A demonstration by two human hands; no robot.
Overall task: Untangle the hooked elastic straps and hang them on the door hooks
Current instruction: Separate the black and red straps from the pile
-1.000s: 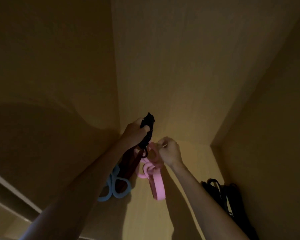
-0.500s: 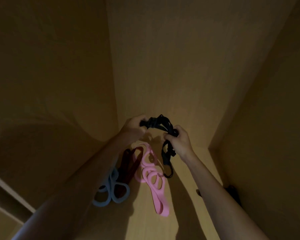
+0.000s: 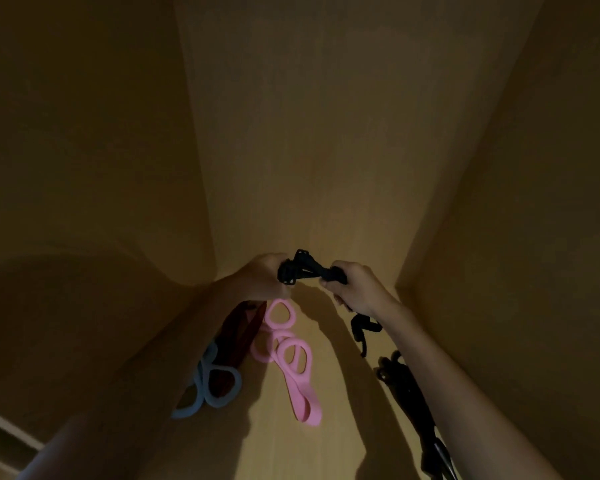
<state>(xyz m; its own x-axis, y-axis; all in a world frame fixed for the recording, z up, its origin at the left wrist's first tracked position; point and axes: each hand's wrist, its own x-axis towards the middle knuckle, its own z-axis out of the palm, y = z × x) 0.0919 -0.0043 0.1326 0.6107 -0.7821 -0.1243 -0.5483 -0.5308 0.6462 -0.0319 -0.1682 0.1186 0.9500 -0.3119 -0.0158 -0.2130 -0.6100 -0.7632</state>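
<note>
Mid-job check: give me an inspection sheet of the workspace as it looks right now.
Surface: wooden door panel, dimly lit; hooks not visible.
Job's things: black strap held between both hands; pink strap, dark red strap and blue strap hang below the left hand.
Clutter: black bundle at lower right, too dark to identify.
Grippers: left hand and right hand each grip the black strap.
Cables: nothing seen.
Surroundings: wooden side panels either side.

A dim home closet corner: plain wood-grain panels (image 3: 309,133) hung with exercise bands (image 3: 303,407).
</note>
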